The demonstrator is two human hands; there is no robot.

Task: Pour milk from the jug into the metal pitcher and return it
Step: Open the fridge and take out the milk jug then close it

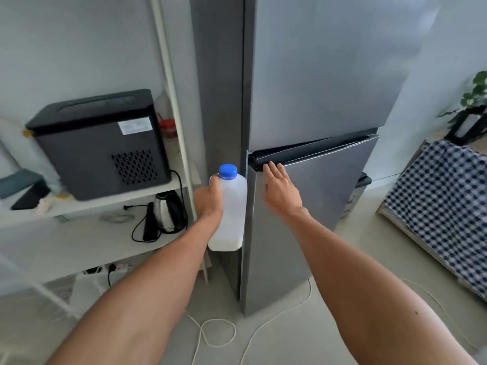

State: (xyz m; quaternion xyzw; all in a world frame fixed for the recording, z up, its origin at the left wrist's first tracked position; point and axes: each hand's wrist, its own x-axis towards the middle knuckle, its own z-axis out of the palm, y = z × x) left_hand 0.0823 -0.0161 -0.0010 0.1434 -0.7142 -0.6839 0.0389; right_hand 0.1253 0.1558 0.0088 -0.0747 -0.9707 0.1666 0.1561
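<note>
My left hand [209,200] grips the handle of a translucent milk jug [233,212] with a blue cap, held upright in front of the grey fridge [316,75]. A little milk shows at the jug's bottom. My right hand [279,188] lies with straight fingers on the top edge of the lower fridge door [316,201], which stands slightly ajar. The metal pitcher is not in view.
A white shelf unit [110,204] stands to the left with a black appliance [100,143] on it and a kettle [168,212] below. White cables [218,333] trail on the floor. A checked cloth [442,201] covers furniture at the right.
</note>
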